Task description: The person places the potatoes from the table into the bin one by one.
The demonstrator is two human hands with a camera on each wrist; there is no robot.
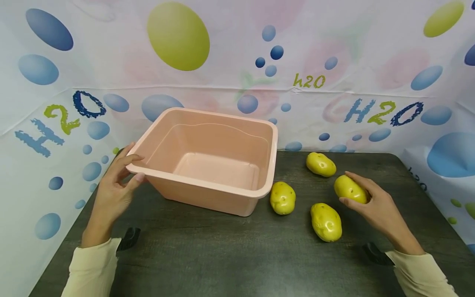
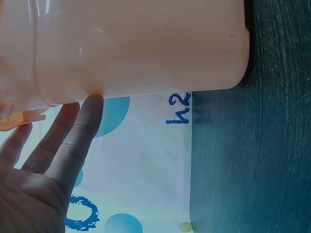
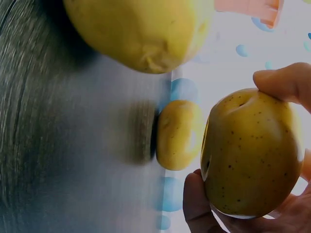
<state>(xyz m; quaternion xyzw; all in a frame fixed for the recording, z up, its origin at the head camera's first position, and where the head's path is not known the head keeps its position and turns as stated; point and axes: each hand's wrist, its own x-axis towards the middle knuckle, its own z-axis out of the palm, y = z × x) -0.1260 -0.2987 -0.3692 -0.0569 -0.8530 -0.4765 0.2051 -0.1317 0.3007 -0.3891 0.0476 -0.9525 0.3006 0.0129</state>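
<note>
My left hand [image 1: 115, 187] grips the left front corner of a pink plastic basin [image 1: 208, 185], thumb at the front of the rim and index finger over it. In the left wrist view, other fingers [image 2: 80, 136] lie against the basin's outer wall [image 2: 146, 53]. To the right, my right hand [image 1: 382, 206] holds a yellow potato [image 1: 349, 189] between thumb and fingers. The right wrist view shows this held potato [image 3: 252, 155] close up. Three more potatoes lie nearby: one by the basin's right front corner [image 1: 283, 198], one in front [image 1: 326, 222] and one farther back [image 1: 320, 164].
The dark wood-grain table [image 1: 222, 255] carries everything. Behind it and along both sides hangs a white sheet [image 1: 230, 53] with coloured ovals and lettering. Dark straps [image 1: 128, 238] show at both wrists. Nothing shows inside the basin but its bare floor.
</note>
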